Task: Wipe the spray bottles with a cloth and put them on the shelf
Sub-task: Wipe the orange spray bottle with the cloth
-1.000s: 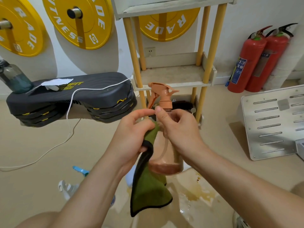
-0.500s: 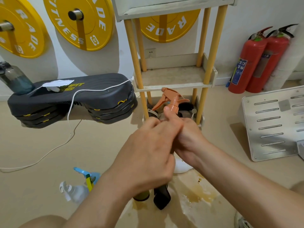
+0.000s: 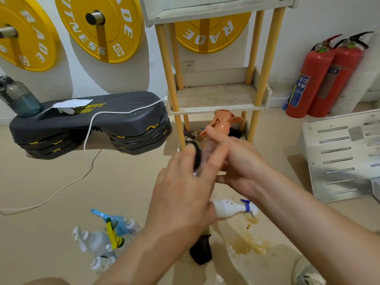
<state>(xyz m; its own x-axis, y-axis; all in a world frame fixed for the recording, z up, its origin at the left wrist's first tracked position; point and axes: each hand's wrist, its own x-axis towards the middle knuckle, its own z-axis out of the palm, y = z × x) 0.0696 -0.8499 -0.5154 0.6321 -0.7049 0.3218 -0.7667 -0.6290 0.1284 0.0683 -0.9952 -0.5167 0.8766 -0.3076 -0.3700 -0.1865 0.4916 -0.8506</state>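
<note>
Holding the orange spray bottle (image 3: 223, 122) in the air just in front of the shelf (image 3: 216, 97), the right hand (image 3: 238, 163) curls its fingers round the neck and the upper body, while the left hand (image 3: 181, 194) grips the cloth (image 3: 202, 251) and presses it against the bottle's side. I judge the bottle to be light, of thin smooth plastic which gives a little under a squeeze and can slip when wet; probably it is almost empty, but the blur hides the level. The narrow neck under the trigger seems the safest place to take it. The cloth is soft and limp, and its end hangs below the left hand. Underneath, the smooth beige floor (image 3: 51, 182) carries a brownish, wet-looking stain (image 3: 248, 245), with a white bottle (image 3: 228, 207) lying at its edge and more bottles (image 3: 102, 239) lying to the left. A dark step platform (image 3: 88, 124), yellow weight plates (image 3: 98, 27) and two fire extinguishers (image 3: 308, 79) are around the shelf.
</note>
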